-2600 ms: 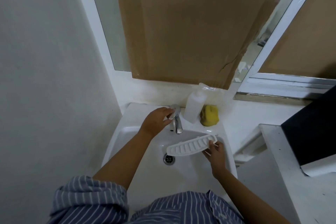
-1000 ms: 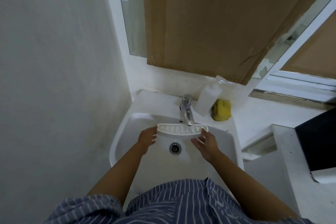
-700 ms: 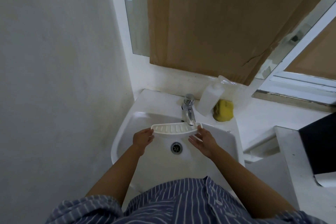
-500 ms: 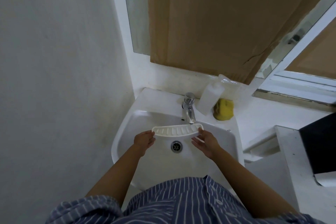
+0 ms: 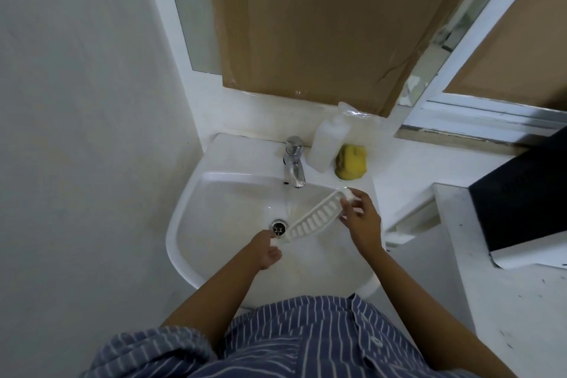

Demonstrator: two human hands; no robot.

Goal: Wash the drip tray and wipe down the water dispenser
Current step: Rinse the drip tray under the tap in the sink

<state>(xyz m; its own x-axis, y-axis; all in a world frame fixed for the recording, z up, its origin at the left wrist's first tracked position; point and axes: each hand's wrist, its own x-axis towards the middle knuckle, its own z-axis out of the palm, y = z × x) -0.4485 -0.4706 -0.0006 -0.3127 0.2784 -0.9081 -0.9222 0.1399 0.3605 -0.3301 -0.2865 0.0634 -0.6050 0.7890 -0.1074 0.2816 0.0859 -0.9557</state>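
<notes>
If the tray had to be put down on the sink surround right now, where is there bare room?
Bare patch: the sink deck left of the tap, reaching to the wall. Also the white counter right of the yellow sponge. Crowded: behind the basin's right half, where tap, bottle and sponge stand close together.

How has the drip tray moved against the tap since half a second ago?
Yes. The drip tray has turned from level under the tap to slanting, its left end now low beside the drain.
</notes>
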